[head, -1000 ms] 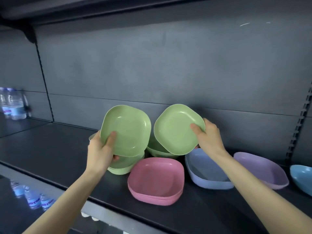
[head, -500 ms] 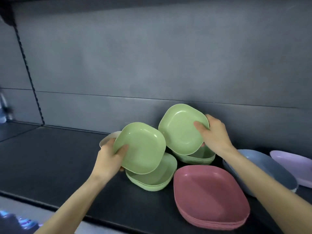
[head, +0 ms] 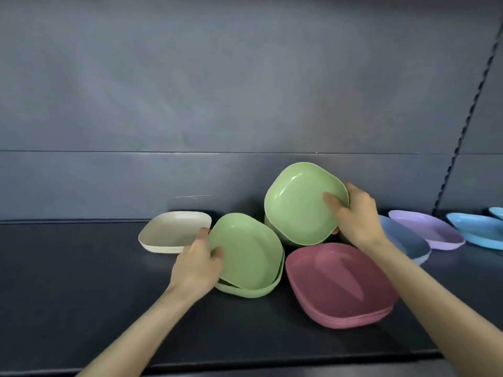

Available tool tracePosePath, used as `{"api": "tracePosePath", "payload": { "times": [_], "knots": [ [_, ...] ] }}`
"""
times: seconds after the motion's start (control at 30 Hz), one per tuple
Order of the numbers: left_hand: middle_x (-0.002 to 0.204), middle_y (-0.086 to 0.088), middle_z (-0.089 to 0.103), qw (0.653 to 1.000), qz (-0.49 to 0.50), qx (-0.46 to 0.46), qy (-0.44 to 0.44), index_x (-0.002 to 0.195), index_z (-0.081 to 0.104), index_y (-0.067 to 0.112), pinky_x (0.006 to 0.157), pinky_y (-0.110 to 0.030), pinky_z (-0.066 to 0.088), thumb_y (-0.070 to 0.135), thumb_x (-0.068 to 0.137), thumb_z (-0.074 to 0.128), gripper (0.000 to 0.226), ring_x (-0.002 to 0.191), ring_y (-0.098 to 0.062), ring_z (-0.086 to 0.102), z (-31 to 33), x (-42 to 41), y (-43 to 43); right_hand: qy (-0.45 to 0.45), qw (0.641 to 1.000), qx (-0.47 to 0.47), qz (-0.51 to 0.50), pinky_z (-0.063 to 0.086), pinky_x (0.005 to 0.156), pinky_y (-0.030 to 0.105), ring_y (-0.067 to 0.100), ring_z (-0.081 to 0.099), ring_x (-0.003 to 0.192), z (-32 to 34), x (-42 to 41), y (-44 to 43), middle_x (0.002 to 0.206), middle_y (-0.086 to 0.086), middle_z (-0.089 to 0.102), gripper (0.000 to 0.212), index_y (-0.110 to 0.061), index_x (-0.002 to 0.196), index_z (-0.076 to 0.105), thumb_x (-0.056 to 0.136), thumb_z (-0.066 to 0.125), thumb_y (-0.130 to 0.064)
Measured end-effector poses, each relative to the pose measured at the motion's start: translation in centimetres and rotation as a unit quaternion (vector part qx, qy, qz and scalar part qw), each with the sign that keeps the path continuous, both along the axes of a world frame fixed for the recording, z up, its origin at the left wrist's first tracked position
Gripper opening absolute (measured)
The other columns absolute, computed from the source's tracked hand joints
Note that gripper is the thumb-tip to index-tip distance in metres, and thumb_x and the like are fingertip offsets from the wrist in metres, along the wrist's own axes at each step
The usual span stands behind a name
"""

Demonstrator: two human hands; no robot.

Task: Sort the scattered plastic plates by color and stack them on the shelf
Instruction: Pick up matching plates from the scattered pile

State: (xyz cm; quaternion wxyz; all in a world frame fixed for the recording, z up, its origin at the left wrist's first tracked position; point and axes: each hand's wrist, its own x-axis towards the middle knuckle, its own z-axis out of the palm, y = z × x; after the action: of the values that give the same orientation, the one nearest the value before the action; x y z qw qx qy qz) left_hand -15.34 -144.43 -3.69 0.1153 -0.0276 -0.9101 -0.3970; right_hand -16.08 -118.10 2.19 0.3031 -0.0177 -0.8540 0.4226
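Bare forearms enter from the lower edge of the frame and reach over a dark shelf (head: 81,295).

Nearest, at lower right of centre, lies a stack of pink plates (head: 340,289), flat on the shelf.

Just left of it, the left grip (head: 196,268) is curled round the left rim of a green plate (head: 247,248), thumb on the inner face. The plate is slightly tilted and sits partly nested on a green stack (head: 250,291) at centre frame.

Behind and to the right, the right grip (head: 356,216) pinches the right rim of a second green plate (head: 296,205), thumb inside and fingers behind. This plate is held steeply tilted, its hollow facing the camera, above the shelf. A green edge (head: 269,227) shows below it; what it belongs to cannot be told.

Left of centre a cream plate (head: 174,229) rests alone, just beside the left grip.

At right, partly hidden by the right forearm, a grey-blue plate (head: 408,240), a purple plate (head: 427,227) and blue plates (head: 476,229) run in a row toward the frame's right edge.

Farthest is the grey back panel (head: 217,91), with a slotted upright (head: 471,104) at upper right.
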Motion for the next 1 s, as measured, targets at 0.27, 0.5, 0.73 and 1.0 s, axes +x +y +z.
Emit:
{"api": "tracePosePath", "payload": {
  "times": [0.27,0.5,0.73,1.0],
  "knots": [
    [0.114,-0.002,0.048,0.998,-0.024,-0.028,-0.044,0.112,0.056,0.015,0.096,-0.035,0.041,0.027,0.089,0.053,0.026,0.114,-0.024,0.048,-1.2,0.3,-0.6,-0.032,0.995,-0.039,0.087,0.040,0.036,0.011,0.011,0.053,0.064,0.0,0.9,-1.9,0.080,0.005,0.057,0.006,-0.007,0.095,0.057,0.093,0.053,-0.012],
    [0.105,0.013,0.067,0.977,-0.080,0.192,-0.055,0.107,0.064,0.022,0.097,-0.029,0.044,0.056,0.089,0.046,0.042,0.102,-0.007,0.059,-1.3,0.7,-1.9,-0.111,0.987,-0.020,0.116,0.052,0.042,0.026,0.019,0.062,0.065,-0.3,-0.1,-4.4,0.085,0.007,0.063,0.012,-0.011,0.096,0.059,0.085,0.062,-0.014],
    [0.097,0.009,0.069,0.981,-0.101,0.168,-0.001,0.099,0.062,0.031,0.085,-0.026,0.051,0.051,0.076,0.067,0.031,0.094,-0.010,0.063,-2.0,1.2,-1.4,-0.217,0.957,0.089,0.171,0.045,0.056,0.023,0.016,0.054,0.069,-1.4,-1.5,-7.1,0.081,0.002,0.058,0.016,-0.011,0.083,0.055,0.079,0.069,-0.015],
    [0.096,0.023,0.061,0.987,-0.100,0.120,0.047,0.103,0.044,0.042,0.075,-0.007,0.044,0.018,0.083,0.069,0.040,0.093,0.001,0.060,-2.3,1.5,-1.4,-0.236,0.918,0.301,0.106,0.033,0.064,0.030,0.020,0.043,0.079,-1.9,-2.0,-7.5,0.078,0.001,0.044,0.035,-0.015,0.070,0.044,0.072,0.072,-0.036]
  ]
}}
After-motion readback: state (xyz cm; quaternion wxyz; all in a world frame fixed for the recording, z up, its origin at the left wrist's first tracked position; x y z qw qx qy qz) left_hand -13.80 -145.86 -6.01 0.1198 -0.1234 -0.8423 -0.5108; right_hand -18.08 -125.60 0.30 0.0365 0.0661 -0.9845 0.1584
